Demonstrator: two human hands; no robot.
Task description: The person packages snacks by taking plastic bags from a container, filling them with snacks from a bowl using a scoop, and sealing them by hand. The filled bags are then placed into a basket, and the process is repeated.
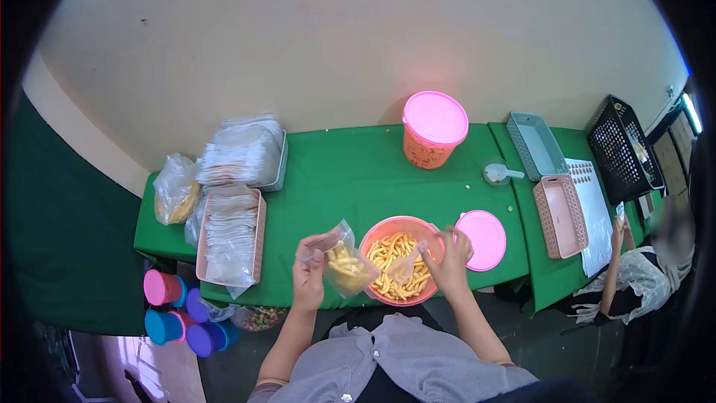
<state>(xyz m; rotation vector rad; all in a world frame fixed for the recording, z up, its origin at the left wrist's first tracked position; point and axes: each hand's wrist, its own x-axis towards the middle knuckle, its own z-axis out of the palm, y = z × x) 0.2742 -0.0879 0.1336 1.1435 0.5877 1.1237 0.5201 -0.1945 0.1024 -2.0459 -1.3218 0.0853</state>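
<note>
A clear plastic bag (pixel 346 263) partly filled with pale yellow snack sticks is pinched at its upper edge by my left hand (pixel 309 272). The bag tilts over the left rim of a pink tub (pixel 363 248). Inside the tub lies a heap of yellow snack sticks (pixel 388 252), with a clear scoop (pixel 403 269) resting on them. Over the tub's right rim, my right hand (pixel 450 263) has its fingers apart, slightly blurred, with the thumb close to the scoop's handle. Whether the thumb touches the handle is hard to tell.
A pink lid (pixel 481 241) lies right of the tub. Behind stands a lidded container (pixel 426 151). Baskets of packets (pixel 233 231) line the left; a small scoop (pixel 503 173), baskets (pixel 561 216) and a black crate (pixel 623 151) are right. A co-worker (pixel 634 276) sits there.
</note>
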